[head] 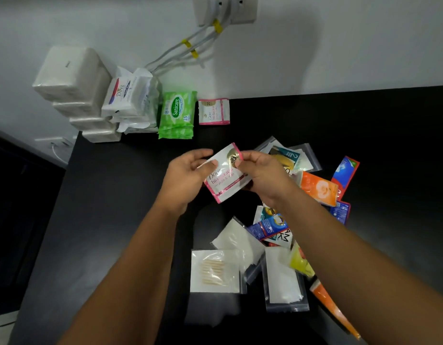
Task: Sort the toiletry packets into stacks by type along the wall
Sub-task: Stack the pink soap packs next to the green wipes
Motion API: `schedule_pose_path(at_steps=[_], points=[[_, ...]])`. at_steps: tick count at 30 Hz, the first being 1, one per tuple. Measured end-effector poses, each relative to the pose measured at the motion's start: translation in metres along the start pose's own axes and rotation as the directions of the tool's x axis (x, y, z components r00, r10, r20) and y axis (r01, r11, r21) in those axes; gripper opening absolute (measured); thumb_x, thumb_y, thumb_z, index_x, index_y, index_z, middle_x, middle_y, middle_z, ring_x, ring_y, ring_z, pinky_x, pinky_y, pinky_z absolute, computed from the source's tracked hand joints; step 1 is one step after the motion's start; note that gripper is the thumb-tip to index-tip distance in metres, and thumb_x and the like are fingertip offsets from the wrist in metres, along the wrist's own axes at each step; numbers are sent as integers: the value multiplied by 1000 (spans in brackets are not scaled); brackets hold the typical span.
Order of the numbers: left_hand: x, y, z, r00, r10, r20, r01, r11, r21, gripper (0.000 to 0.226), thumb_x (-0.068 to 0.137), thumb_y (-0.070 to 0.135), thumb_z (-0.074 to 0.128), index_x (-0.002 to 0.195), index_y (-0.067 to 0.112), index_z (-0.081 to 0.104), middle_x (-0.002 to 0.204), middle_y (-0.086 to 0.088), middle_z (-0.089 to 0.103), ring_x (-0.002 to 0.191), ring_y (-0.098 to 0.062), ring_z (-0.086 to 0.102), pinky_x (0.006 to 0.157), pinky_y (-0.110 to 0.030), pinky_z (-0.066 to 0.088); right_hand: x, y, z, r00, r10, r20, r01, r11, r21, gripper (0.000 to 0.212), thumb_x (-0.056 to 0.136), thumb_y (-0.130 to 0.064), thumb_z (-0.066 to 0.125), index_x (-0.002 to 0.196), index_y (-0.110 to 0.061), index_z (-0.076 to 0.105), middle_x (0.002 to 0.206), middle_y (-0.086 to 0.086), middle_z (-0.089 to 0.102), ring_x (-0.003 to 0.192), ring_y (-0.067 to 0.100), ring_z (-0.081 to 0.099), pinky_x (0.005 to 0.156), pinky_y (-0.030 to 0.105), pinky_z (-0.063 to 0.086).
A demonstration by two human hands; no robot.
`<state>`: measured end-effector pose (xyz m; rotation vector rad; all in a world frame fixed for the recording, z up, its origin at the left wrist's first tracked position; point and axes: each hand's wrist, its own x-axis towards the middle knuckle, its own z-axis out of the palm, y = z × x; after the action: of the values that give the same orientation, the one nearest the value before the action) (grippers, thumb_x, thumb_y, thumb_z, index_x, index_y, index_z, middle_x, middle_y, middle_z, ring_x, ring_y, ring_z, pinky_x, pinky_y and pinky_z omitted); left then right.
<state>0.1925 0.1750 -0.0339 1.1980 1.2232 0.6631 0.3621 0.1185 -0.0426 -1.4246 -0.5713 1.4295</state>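
Pinching white sachet [225, 181], pink-edged, gold-stamped, probably Dove

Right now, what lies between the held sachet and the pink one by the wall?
Only bare black table between the held sachet and the wall sachet, head view.

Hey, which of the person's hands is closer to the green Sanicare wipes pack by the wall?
Left. The left hand sits just in front of the Sanicare pack, not touching; the right hand is farther off to the right. Both hold a pink Dove sachet.
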Motion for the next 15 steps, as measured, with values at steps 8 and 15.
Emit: schedule_pose_path(at_steps=[8, 15], points=[[63, 31, -3, 991, 123, -55, -96, 933, 348, 26, 86, 7, 74, 100, 23, 58, 86, -2, 72, 54, -2, 60, 52, -17, 47, 64, -40, -6, 997, 48, -60, -44, 997, 65, 20, 91, -13, 68, 109, -4, 62, 99, 15, 74, 82, 26, 73, 73, 36, 61], [128, 35, 11, 944, 292, -153, -172, 832, 527, 33, 78, 12, 71, 101, 28, 53, 95, -3, 70, 79, -23, 70, 71, -36, 58, 119, -52, 17, 998, -9, -55, 5, 997, -71, 16, 91, 8, 58, 92, -5, 66, 84, 16, 72, 66, 22, 69, 61, 32, 58]])
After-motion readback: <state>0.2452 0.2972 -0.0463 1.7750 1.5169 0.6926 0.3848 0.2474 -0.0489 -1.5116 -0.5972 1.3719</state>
